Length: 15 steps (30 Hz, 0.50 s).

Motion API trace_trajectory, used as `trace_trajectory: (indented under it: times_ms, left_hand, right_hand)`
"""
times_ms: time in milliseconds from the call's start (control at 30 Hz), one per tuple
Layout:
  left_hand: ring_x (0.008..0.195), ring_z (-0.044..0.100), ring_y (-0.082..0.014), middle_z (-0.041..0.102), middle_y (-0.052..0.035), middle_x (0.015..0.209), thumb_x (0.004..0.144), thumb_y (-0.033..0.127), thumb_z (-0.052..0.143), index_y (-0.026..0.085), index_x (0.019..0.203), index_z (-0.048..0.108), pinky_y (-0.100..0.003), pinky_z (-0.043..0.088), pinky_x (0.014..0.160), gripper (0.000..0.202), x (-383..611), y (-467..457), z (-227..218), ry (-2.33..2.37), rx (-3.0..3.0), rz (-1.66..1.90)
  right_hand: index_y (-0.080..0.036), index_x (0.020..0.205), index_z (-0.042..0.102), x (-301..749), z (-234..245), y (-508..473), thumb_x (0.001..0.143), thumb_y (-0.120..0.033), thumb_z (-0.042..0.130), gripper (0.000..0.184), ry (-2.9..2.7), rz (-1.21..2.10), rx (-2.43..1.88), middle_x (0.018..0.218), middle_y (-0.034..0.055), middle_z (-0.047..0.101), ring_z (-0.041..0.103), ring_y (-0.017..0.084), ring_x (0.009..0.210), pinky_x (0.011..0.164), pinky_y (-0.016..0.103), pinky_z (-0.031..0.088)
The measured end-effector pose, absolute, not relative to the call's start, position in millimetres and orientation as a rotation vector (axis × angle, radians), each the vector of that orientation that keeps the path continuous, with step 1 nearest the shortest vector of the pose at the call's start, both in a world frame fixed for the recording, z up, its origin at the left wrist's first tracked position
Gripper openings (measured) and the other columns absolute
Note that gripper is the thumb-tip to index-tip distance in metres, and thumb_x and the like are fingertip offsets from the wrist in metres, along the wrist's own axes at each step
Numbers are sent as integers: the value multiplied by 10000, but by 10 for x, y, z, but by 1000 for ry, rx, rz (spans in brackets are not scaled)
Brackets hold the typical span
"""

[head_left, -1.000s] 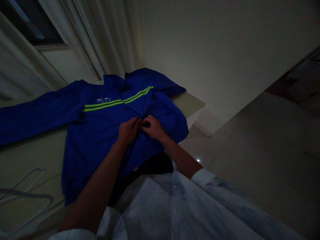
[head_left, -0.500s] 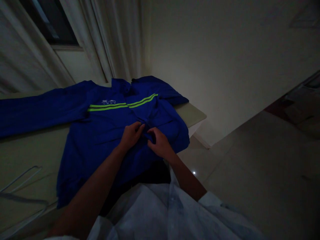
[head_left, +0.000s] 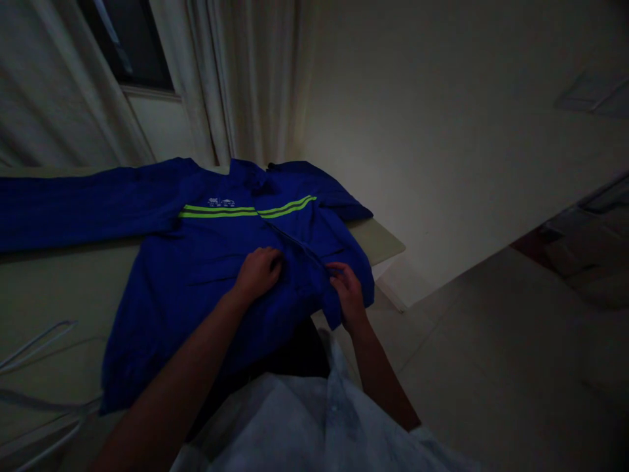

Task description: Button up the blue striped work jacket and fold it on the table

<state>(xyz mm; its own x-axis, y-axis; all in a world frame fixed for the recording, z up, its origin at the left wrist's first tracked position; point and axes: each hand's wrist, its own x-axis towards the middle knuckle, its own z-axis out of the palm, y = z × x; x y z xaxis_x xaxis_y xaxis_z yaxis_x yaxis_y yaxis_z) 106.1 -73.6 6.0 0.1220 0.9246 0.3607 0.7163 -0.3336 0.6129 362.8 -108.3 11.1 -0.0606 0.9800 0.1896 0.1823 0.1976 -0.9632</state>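
A dark blue long-sleeved jacket lies front side up, with yellow-green stripes across its chest and a small white print above them. My left hand is on the left half of the front, its fingers curled against the cloth near the opening; their tips are partly hidden. To the right, my right hand grips the free edge of the other front panel, thumb and fingers pinching it. Between the two hands the front opening runs diagonally, and the lower corner of the held panel hangs beside my right hand.
The jacket lies on a pale table whose right corner shows. White wire hangers lie at the lower left. Pale curtains and a wall stand behind. Tiled floor extends to the right, with dim, unclear items beyond.
My right hand has moved right, pulling the front panel's edge away from my left hand, so the opening has widened. My left hand stays near the same spot. The view has shifted slightly.
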Motion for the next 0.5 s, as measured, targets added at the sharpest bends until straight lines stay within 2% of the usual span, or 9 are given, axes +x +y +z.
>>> trace_trajectory:
  times_ms: [100,200,267,333,400,500]
  left_hand:
    - [995,698,-276,778,-76,1072,860,261,631,263,953,797,-426,506,967,191,972,-733,103,1415,2202,891]
    - [1123,696,-281,746,-83,1242,811,379,770,283,1033,809,-414,509,1037,245,851,-699,183,1185,2229,716]
    - [1143,696,-283,737,-82,1255,785,348,813,290,1025,811,-398,516,1031,247,803,-687,217,1141,2245,632]
    - [1105,700,-275,746,-66,1208,807,280,792,296,931,811,-389,522,994,126,797,-706,212,1171,2280,589]
    - [1090,688,-271,750,-56,1187,855,259,751,294,866,797,-398,511,985,59,821,-761,175,1201,2303,638]
    - [1110,660,-260,749,-59,1184,927,274,693,281,912,783,-401,484,1006,91,866,-878,124,1187,2325,817]
  right_hand:
    - [-241,1095,724,3576,100,-1092,918,-294,550,254,-1621,838,-1222,1054,55,752,700,225,924,841,362,563]
    - [-235,1077,730,3553,65,-1107,883,-370,698,238,-1688,777,-1291,1020,62,743,694,227,882,769,343,563]
    - [-225,1016,730,3556,45,-1109,803,-360,798,261,-1735,759,-1278,1035,69,726,691,226,882,717,320,557]
    - [-215,926,726,3560,51,-1106,812,-325,782,168,-1757,731,-1225,1038,75,715,692,224,908,745,323,559]
    - [-209,865,725,3542,94,-1104,882,-316,711,109,-1723,732,-1175,1031,79,718,695,224,943,823,343,559]
    - [-218,934,761,3438,199,-1104,931,-343,686,145,-1711,792,-1137,1041,73,721,693,217,940,852,346,552]
